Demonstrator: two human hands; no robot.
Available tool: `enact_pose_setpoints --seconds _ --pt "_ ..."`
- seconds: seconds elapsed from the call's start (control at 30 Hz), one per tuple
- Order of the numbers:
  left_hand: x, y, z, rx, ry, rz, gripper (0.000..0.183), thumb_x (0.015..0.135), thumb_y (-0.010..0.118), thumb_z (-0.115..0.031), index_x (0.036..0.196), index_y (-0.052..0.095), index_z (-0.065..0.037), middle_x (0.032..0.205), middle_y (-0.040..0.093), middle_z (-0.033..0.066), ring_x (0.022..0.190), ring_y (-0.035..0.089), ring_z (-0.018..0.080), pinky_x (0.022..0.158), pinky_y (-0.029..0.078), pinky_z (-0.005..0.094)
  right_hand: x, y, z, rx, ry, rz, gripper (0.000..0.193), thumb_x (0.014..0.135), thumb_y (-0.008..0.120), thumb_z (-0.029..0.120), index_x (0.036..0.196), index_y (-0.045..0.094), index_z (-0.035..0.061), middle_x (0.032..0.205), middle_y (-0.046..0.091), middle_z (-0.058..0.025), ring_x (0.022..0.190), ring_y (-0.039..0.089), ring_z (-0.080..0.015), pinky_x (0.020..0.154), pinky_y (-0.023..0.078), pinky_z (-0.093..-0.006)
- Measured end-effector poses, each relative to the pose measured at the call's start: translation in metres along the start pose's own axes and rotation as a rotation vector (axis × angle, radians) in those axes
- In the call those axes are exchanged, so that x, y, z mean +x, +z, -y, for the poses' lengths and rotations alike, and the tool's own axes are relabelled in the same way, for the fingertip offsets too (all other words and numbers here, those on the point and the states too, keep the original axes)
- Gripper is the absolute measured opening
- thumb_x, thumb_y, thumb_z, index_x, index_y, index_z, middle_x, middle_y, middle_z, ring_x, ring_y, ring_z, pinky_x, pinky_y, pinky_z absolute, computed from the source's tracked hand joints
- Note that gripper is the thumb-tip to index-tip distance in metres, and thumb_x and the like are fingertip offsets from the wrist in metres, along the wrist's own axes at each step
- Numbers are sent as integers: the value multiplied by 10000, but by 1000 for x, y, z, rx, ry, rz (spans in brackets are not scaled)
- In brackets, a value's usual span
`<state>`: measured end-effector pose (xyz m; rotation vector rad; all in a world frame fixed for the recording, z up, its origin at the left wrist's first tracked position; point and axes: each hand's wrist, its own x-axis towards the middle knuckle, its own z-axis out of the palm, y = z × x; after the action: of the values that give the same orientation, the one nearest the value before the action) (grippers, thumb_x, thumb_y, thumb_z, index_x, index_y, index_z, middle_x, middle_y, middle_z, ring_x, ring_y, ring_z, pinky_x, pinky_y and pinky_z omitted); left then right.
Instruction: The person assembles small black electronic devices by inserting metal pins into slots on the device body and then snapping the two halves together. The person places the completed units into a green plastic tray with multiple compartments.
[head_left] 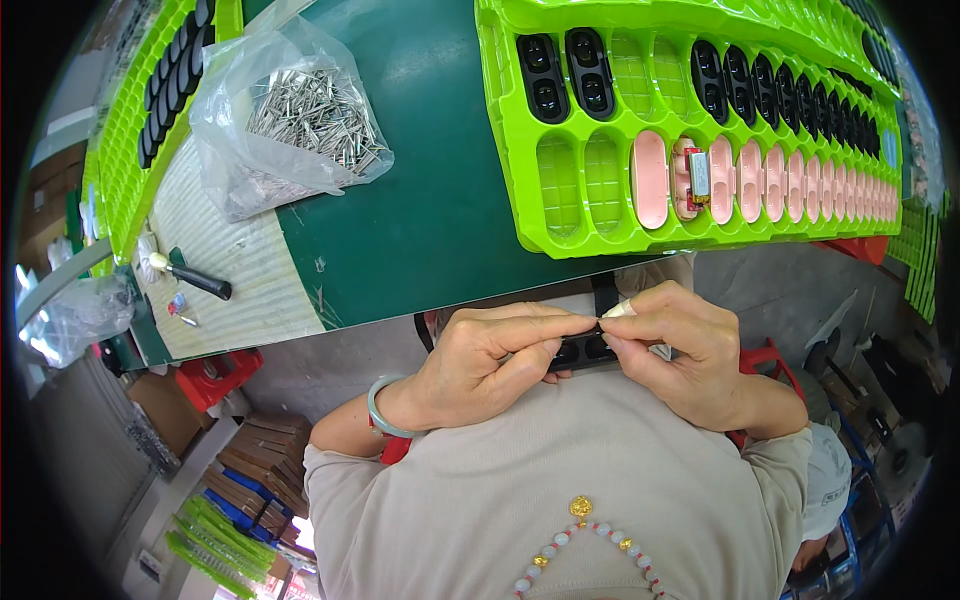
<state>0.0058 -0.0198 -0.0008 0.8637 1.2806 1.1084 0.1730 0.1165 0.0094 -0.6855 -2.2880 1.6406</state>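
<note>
In the head view, your left hand (pixel 500 355) has its fingers curled around a black shell (pixel 571 353), thumb and index finger bent over its near side, a fingertip showing underneath. Your right hand (pixel 685 345), a white wrap (pixel 620 308) on one finger, closes thumb and index finger at the shell's right end, meeting your left index fingertip; whether anything small sits in that pinch, you can't tell. The shell is between your two hands, just in front of your shirt (pixel 560 450). Beyond your fingers and to the right, a green tray (pixel 590 246) holds black shells in one row and pink shells (pixel 650 180) in a nearer one, a silver part (pixel 698 176) among the pink. Well beyond your left fingers, an open plastic bag (pixel 225 140) holds metal pins (pixel 318 115); nearer them lies a black-handled tool (pixel 203 281).
</note>
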Motion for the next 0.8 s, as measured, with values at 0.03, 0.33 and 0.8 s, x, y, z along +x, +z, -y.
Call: enact_pose_setpoints --seconds 0.03,0.33,0.8 --pt "0 0 0 14 9 -4 296 862 414 64 1113 570 87 1022 616 179 724 635 146 632 530 243 0 0 0 -2 2 4 211 668 676 -54 869 673 13 817 636 -97 669 627 -175 553 494 -256" --pt "2 1 0 40 12 -15 302 848 407 75 1099 575 90 968 619 172 703 624 144 617 521 242 1 1 -1 -16 -3 3 209 667 676 -53 866 671 15 811 633 -94 669 627 -182 559 494 -261" --pt "7 1 -10 -177 -88 -46 273 862 496 28 1117 592 35 1027 610 150 809 637 150 674 548 240 4 -3 -2 29 19 -48 211 679 665 -59 881 665 1 822 627 -105 670 628 -160 565 506 -247"
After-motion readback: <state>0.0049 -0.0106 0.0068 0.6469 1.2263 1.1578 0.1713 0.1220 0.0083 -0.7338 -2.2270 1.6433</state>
